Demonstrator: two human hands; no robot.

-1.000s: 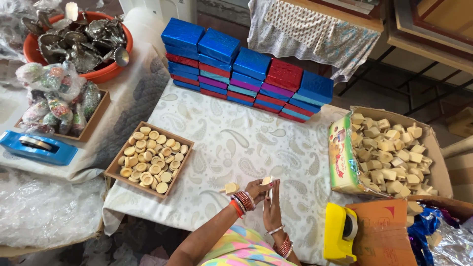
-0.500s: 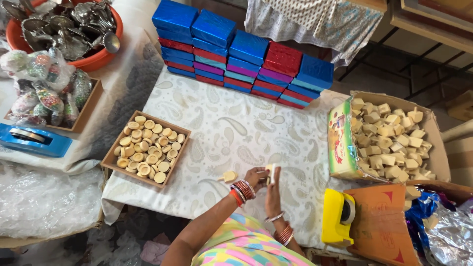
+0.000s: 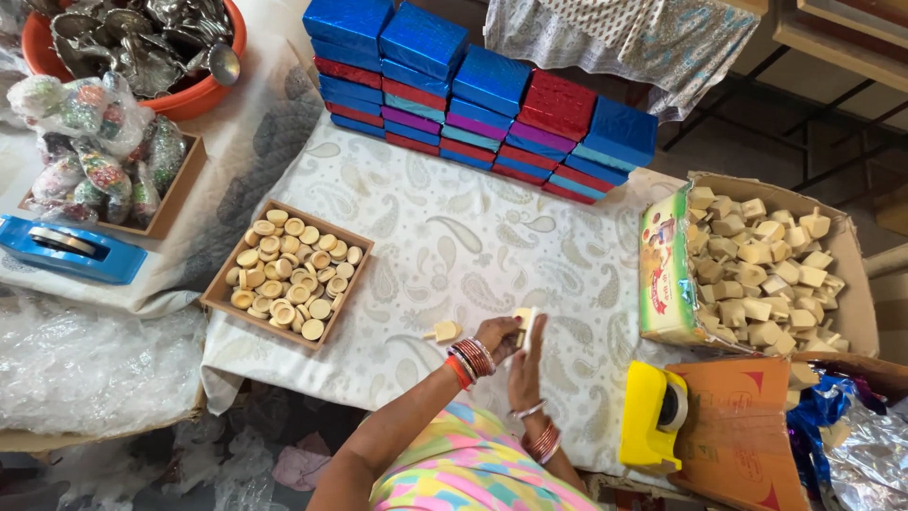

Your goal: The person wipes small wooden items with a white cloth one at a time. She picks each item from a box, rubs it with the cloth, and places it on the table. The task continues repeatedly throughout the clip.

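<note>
My left hand (image 3: 497, 338) and right hand (image 3: 526, 364) meet over the paisley-printed tablecloth (image 3: 454, 237); a small pale wooden top (image 3: 443, 332) lies just at nine o'clock. The shallow tray of round wooden discs (image 3: 288, 276) sits further at nine, the cardboard box of wooden tops (image 3: 771, 270) at two, stacked blue and red foil boxes (image 3: 482, 95) at twelve, the yellow tape dispenser (image 3: 653, 416) at four

Far edge of table: stacked blue, red and purple foil-wrapped boxes (image 3: 478, 90) | right: open cardboard carton (image 3: 846, 255), colourful printed side panel | left: clear plastic bags (image 3: 90, 142) in tray.
</note>
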